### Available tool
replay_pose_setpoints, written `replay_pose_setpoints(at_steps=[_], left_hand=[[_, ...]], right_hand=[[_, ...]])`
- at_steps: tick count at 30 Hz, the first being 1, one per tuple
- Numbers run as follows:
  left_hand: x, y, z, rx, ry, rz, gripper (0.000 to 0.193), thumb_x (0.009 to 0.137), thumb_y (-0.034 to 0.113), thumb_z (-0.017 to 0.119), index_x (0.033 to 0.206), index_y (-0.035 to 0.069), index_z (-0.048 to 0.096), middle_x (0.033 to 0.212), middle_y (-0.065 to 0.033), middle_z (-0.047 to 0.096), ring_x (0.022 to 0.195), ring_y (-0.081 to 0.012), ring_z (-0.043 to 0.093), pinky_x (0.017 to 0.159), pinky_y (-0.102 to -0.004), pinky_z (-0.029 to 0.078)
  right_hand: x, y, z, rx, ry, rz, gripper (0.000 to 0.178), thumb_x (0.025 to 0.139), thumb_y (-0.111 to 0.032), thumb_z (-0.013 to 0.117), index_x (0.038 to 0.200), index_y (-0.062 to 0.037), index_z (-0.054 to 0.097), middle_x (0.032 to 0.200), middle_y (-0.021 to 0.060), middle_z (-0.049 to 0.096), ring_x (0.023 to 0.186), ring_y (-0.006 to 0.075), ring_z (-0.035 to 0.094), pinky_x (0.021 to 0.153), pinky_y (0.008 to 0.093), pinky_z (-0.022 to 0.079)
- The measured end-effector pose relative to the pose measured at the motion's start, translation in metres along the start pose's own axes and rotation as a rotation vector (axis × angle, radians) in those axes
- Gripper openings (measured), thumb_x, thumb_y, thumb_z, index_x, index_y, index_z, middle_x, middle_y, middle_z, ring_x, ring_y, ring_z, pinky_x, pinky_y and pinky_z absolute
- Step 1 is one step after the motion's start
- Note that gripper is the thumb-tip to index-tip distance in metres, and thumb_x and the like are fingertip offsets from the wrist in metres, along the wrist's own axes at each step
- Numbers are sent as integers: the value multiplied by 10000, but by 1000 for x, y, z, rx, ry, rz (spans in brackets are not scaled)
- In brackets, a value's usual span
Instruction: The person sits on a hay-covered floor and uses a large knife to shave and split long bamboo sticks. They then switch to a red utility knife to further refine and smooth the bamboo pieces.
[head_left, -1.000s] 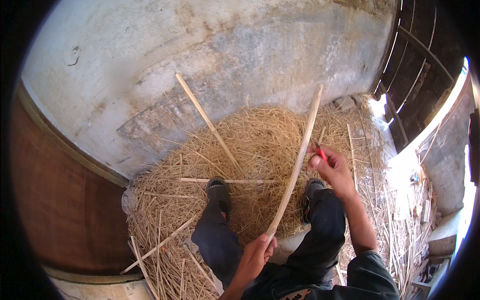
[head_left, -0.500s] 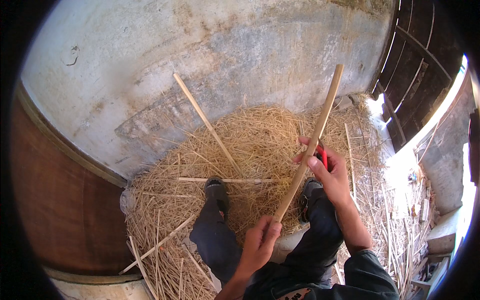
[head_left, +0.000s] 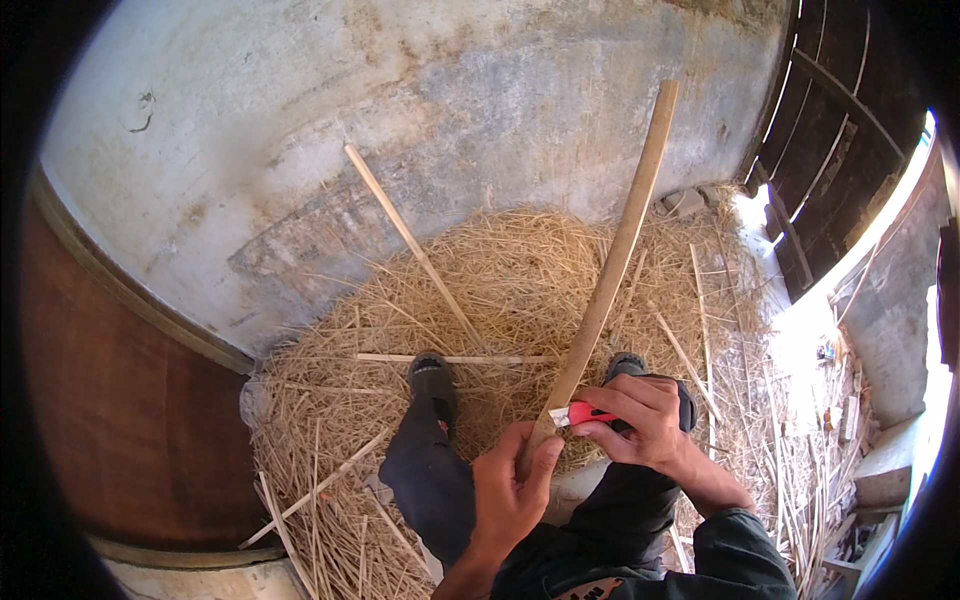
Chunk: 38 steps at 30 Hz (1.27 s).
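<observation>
A long, slightly curved strip of wood or bamboo (head_left: 618,262) rises away from me toward the wall. Its near end is gripped by my left hand (head_left: 510,487), thumb on top. My right hand (head_left: 645,420) is closed round a red and black utility knife (head_left: 590,414). The knife's short blade meets the strip's right edge just beyond my left thumb. Both hands are above the gap between my knees.
Straw and shavings (head_left: 500,265) cover the floor around my shoes. A thin stick (head_left: 410,240) slants up against the stained wall (head_left: 450,110). Several slats lie about. A brown panel (head_left: 130,390) stands at left, dark boards (head_left: 830,130) at upper right.
My right hand has come off the strip's middle and moved down toward my left hand, bringing the knife blade against the strip. The strip's far end now reaches higher.
</observation>
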<state>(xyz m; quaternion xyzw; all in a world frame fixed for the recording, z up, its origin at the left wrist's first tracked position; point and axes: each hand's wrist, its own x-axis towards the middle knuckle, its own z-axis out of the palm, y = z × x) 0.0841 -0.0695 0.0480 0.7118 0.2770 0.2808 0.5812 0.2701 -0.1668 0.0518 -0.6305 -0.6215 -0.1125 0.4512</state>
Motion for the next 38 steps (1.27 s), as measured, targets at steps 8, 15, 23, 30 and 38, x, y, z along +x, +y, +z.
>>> replay_pose_setpoints(at_steps=[8,15,23,30,38], left_hand=[[-1,4,0,51,29,-4,263,1029,252,703,1007,-10,680,636,-21,572,542,-48,473,485,-273,390],[-3,6,-3,93,20,-14,265,1025,255,704,983,-4,664,614,-34,554,532,-61,474,481,-287,392],[-19,1,-6,152,2,-24,254,1020,248,698,978,1,658,606,-84,570,492,-122,537,482,-306,410],[-19,-1,-11,226,-19,-39,280,1012,272,700,934,10,638,595,-112,586,477,-225,586,484,-353,432],[-10,-9,-11,305,23,-27,403,1016,359,687,839,12,584,556,-56,487,494,-119,463,490,-345,364]], right_hand=[[0,-1,4,-40,45,2,344,754,-291,907,1024,-111,792,706,-9,650,543,163,629,476,300,469],[3,-4,0,-80,49,0,329,743,-290,908,1000,-117,795,696,-17,651,546,161,636,484,304,477],[12,6,-10,-106,167,139,279,762,-244,900,972,-93,792,701,41,657,572,198,661,518,322,500],[20,9,-20,-147,136,104,301,744,-218,904,979,-71,789,692,58,642,572,215,650,520,333,488],[15,9,-15,-147,122,106,320,744,-218,906,1014,-85,797,740,59,685,586,221,667,536,333,507]])
